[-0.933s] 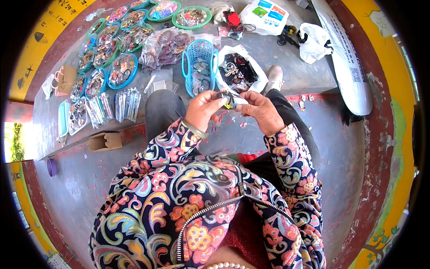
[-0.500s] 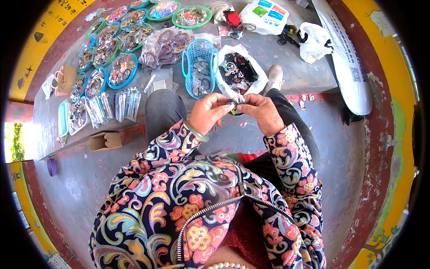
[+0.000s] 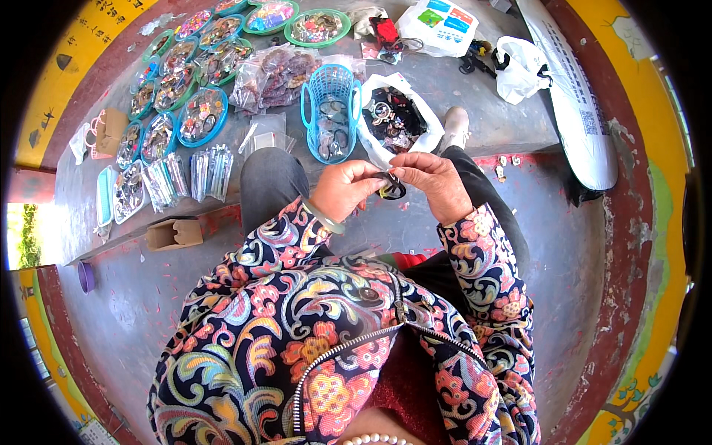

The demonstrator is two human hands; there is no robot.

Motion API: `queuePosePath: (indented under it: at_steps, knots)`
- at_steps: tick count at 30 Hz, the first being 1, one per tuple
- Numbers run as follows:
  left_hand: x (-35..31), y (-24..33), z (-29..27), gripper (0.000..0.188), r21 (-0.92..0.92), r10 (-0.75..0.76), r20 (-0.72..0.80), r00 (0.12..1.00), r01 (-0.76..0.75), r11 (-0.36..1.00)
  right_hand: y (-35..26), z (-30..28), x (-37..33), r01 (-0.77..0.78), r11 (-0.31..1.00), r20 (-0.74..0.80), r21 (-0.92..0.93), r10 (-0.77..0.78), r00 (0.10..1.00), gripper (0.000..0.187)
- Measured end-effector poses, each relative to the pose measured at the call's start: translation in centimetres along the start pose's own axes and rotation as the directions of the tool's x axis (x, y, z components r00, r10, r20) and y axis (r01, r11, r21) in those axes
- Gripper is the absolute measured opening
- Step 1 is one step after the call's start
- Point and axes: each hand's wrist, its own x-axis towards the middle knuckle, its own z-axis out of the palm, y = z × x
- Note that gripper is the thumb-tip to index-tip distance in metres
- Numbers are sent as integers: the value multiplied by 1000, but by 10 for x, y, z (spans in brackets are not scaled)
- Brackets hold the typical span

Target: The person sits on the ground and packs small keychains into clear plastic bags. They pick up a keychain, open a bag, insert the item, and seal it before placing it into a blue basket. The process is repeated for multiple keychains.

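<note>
Between my fingertips, over the gap between my knees, is a small black hair tie point(image 3: 393, 190), a dark loop hanging downward. My left hand point(image 3: 341, 190) is closed in a pinch on its left side. At the loop's upper edge my right hand point(image 3: 436, 185) is also pinched, thumb against forefinger; any small part between those tips is too small to make out. Just beyond my hands stands an open white plastic bag point(image 3: 426, 111) full of dark hair accessories. A blue plastic basket point(image 3: 331, 76) with a few round items stands to its left.
Round trays point(image 3: 180, 132) of small goods crowd the far left, with clear packets point(image 3: 211, 173) nearer. Bags of purplish items point(image 3: 276, 78) lie behind the basket. A cardboard box point(image 3: 174, 233) sits below the raised ledge. White bags point(image 3: 519, 70) stand at far right.
My hands have drawn slightly apart at the fingertips, and the black loop now hangs open below them. My right fingers have shifted to its upper edge. The surroundings are unchanged.
</note>
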Motion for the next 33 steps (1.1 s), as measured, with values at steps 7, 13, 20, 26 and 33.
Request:
queuePosePath:
  at_steps: [7,13,20,26,33]
  knots:
    - [-1,4,6,19,-302,-64,1,998,61,951,-1,2,-1,22,996,-117,86,-12,993,12]
    - [0,0,10,22,-405,-183,112,977,213,889,5,-1,2,70,990,-135,123,-53,989,9]
    - [-1,-3,12,25,-336,-203,159,966,246,909,6,0,2,100,992,-171,75,-86,982,9]
    - [1,-6,16,26,-527,-160,177,971,231,818,5,4,1,108,994,-241,12,-102,965,12]
    - [3,-13,12,21,-397,-123,111,986,158,904,1,5,0,44,997,-188,69,-30,982,17]
